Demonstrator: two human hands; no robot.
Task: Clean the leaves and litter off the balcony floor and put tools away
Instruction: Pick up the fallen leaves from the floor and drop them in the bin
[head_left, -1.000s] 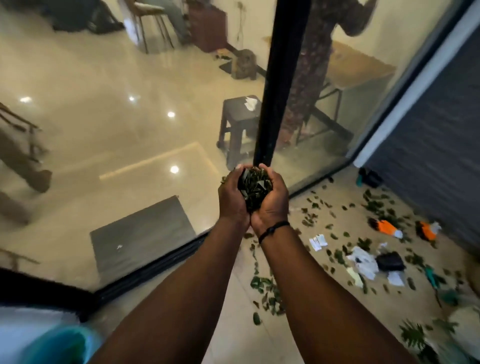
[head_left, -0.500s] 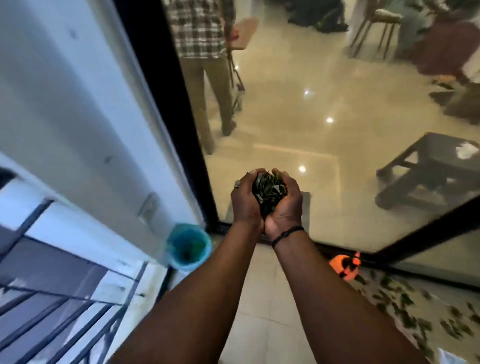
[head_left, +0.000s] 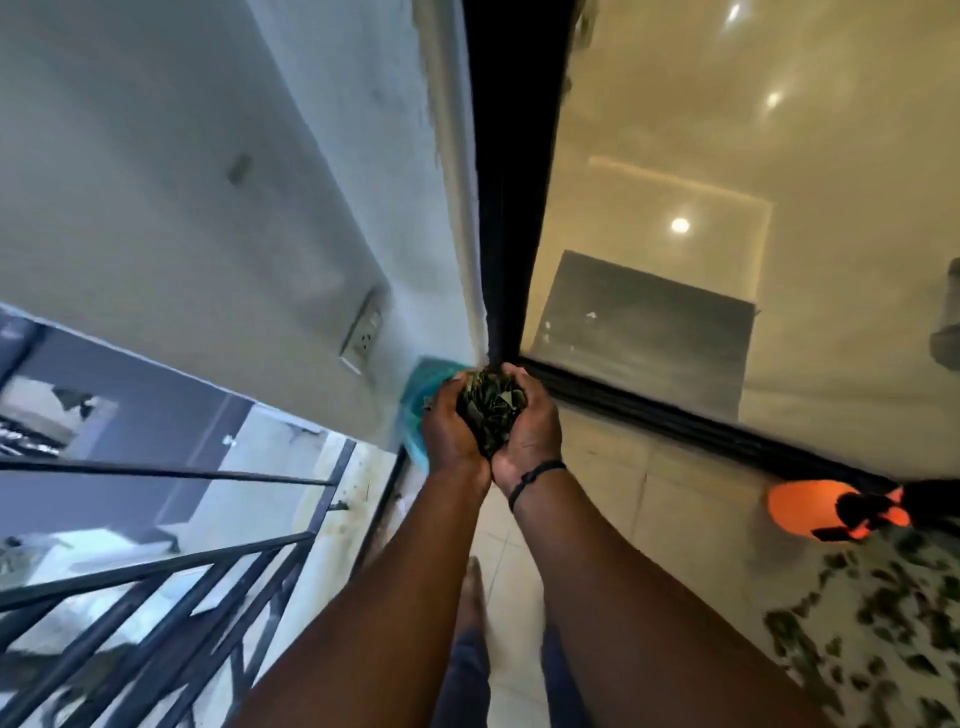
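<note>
A heap of dark green leaves (head_left: 492, 404) lies cupped between both my hands, held out in front of me above the tiled balcony floor (head_left: 613, 499). My left hand (head_left: 451, 426) curls round the left side of the heap and my right hand (head_left: 530, 431), with a black band at the wrist, curls round the right side. Just behind my left hand stands a teal bin (head_left: 418, 410) in the corner by the wall; my hands hide most of it. More leaves (head_left: 883, 634) lie scattered on the floor at the lower right.
An orange and black object (head_left: 826, 512) lies on the floor by the black sliding-door track (head_left: 675, 415). A black metal railing (head_left: 171, 582) runs along the left edge. A grey wall with a socket (head_left: 363, 338) rises behind the bin. Glass (head_left: 727, 208) closes the right.
I have turned left and come closer to the corner. The teal bin, earlier to the lower left of my hands, now sits right behind them. Both hands still hold the leaves.
</note>
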